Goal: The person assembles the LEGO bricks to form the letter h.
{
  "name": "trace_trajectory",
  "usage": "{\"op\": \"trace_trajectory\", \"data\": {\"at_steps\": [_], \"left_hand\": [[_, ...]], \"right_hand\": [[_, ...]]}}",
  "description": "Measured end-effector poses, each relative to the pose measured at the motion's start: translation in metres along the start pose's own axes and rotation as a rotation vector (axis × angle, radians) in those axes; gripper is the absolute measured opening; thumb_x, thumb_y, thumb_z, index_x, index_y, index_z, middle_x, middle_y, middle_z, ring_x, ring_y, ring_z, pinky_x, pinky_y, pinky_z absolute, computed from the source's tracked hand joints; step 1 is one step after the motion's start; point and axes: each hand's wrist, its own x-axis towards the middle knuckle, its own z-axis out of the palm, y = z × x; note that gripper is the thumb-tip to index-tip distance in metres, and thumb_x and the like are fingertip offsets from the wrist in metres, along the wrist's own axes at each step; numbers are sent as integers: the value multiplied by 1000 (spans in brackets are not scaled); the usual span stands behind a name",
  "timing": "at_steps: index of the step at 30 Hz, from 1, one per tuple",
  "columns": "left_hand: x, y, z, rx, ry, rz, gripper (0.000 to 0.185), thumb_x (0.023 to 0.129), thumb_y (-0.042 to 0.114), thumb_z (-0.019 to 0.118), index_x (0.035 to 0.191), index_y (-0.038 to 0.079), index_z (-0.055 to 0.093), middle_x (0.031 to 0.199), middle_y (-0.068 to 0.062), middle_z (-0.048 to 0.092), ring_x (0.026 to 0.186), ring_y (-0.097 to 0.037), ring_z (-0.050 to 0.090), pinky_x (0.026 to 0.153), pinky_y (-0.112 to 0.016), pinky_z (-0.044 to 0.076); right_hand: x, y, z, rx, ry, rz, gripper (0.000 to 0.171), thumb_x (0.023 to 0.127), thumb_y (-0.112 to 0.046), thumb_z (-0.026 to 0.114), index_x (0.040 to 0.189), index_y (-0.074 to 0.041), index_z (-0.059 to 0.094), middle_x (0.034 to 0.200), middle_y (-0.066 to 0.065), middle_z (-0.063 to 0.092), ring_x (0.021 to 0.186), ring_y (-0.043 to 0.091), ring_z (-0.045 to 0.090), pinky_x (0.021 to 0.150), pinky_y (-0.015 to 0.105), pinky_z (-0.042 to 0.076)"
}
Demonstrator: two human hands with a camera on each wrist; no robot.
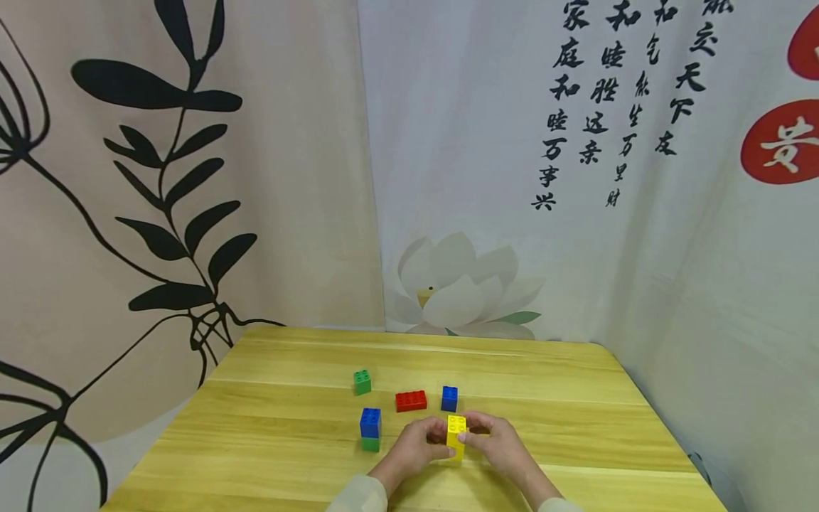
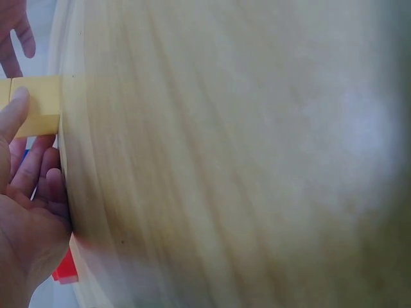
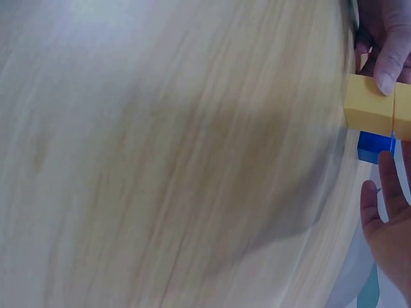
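Yellow block stack (image 1: 456, 436): lower part screened by both hands in the head view; how many bricks it holds cannot be told there.

Left wrist view: left hand (image 2: 26, 212) cut by left and bottom edges, only thumb, palm and some fingers in frame. Yellow stack (image 2: 35, 106) cut at the left edge. Red block (image 2: 66, 268) shows as a sliver behind the table edge. Table top (image 2: 225, 160) badly blurred, grain smeared.

Right wrist view: right hand (image 3: 388, 218) cut by right and bottom edges. Blue block (image 3: 372, 146) mostly hidden behind the yellow stack. Table surface blurred here too.

Forearms run off the bottom of the head view.
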Motion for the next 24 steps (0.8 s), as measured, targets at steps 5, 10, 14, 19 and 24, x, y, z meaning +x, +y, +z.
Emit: {"op": "trace_trajectory", "data": {"at_steps": [5,10,14,19,24], "left_hand": [[0,1,-1,5,2,-3,24,81,16,80,103,17,69,96,6,69,90,-12,60,88,-40,52],[0,0,0,13,-4,6,25,81,17,80,103,18,69,97,6,69,89,-11,60,87,-40,53],[0,0,0,12,-5,12,25,81,16,80,104,17,69,97,6,69,90,-11,60,87,-40,53],[0,0,0,8,-4,24,25,81,15,80,104,16,69,96,6,69,90,-11,60,87,-39,53],[0,1,0,18,-4,19,25,81,16,80,104,17,69,96,6,69,89,-11,60,86,-39,53]], "right_hand": [[0,1,1,-5,4,7,47,88,-32,72,127,-6,64,115,12,70,107,27,64,85,40,56],[-1,4,2,0,9,22,50,89,-33,71,130,-6,62,120,13,69,108,26,63,86,41,56],[-1,7,1,10,8,14,50,89,-34,71,130,-7,62,120,13,69,108,26,63,87,42,55],[-1,11,2,26,10,10,52,88,-35,71,131,-7,61,121,14,69,108,26,64,86,40,56],[-1,11,2,30,14,9,53,88,-35,71,131,-6,61,122,15,68,107,25,64,86,40,56]]}}
